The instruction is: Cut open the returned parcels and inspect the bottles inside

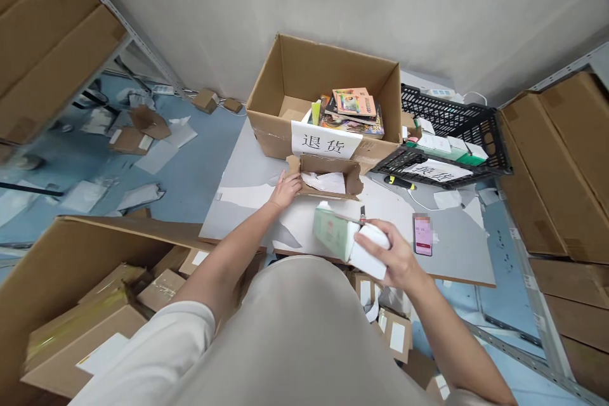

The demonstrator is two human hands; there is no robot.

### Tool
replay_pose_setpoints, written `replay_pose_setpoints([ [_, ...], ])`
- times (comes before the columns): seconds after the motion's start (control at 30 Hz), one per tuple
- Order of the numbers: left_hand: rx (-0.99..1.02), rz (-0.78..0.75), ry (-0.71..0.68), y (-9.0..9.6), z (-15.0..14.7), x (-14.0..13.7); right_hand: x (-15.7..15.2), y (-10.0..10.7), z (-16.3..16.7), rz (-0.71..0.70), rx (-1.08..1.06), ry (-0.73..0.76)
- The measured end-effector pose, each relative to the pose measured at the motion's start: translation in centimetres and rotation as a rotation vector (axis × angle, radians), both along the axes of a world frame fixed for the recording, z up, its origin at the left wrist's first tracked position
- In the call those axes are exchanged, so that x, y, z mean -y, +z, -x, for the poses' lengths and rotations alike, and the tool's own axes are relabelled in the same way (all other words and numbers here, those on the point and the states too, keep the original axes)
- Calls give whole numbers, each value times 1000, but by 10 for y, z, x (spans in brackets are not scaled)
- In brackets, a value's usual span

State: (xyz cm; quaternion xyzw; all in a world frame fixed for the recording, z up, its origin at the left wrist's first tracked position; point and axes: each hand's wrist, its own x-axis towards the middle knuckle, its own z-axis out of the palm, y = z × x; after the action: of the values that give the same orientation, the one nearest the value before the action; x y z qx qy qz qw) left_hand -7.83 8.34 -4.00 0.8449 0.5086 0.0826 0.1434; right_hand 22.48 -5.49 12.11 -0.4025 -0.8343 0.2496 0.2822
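Observation:
My left hand (288, 189) grips the left end of a small open cardboard box (353, 181) on the table. Crumpled white paper (328, 182) lies inside that box. In my right hand (398, 257), fingers and thumb are closed round the white end of a green and white carton (332, 231). The carton is tilted and held above the table's front edge, near my body. A box cutter (362, 214) lies just behind the carton, partly hidden by it.
A large cardboard box (269, 130) with books stands behind. To its right, a black crate (492, 133) holds green and white cartons. A yellow-black tool (398, 182) and a phone (422, 235) lie on the table (457, 266). A big carton of parcels (90, 323) stands at left.

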Motion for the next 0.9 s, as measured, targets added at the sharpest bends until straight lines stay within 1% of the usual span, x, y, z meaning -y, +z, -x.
replay_pose_setpoints([
  [0.1, 30, -6, 8, 8, 1, -2, 6, -42, 18, 13, 171, 72],
  [0.17, 44, -33, 37, 16, 4, 8, 1, -73, 31, 35, 274, 98],
  [0.2, 49, -49, 59, 20, 5, 17, -3, -87, 37, 49, 305, 105],
  [0.27, 72, -85, 119, 26, 7, 45, -12, -111, 44, 81, 343, 110],
  [0.33, 138, -100, 164, 26, 5, 81, -19, -127, 49, 108, 357, 111],
  [0.37, 197, -79, 130, 24, 1, 98, -22, -133, 50, 115, 353, 114],
  [0.4, 262, -24, 56, 21, -4, 113, -24, -137, 50, 118, 342, 120],
  [0.43, 326, 48, 14, 17, -11, 125, -26, -139, 51, 121, 327, 132],
  [0.47, 376, 117, 26, 13, -19, 133, -27, -139, 51, 127, 312, 151],
  [0.5, 422, 170, 69, 9, -27, 136, -28, -138, 51, 138, 301, 175],
  [0.57, 505, 255, 140, 3, -41, 134, -31, -131, 49, 177, 291, 221],
  [0.63, 571, 323, 135, 0, -50, 125, -33, -120, 46, 240, 269, 233],
  [0.7, 604, 368, 98, -1, -52, 117, -34, -107, 42, 320, 223, 198],
  [0.77, 613, 379, 91, 0, -50, 113, -32, -96, 39, 390, 169, 135],
  [0.83, 622, 383, 85, 0, -46, 112, -26, -88, 40, 414, 114, 66],
  [0.9, 650, 400, 73, 0, -44, 113, -17, -84, 44, 402, 15, 35],
])
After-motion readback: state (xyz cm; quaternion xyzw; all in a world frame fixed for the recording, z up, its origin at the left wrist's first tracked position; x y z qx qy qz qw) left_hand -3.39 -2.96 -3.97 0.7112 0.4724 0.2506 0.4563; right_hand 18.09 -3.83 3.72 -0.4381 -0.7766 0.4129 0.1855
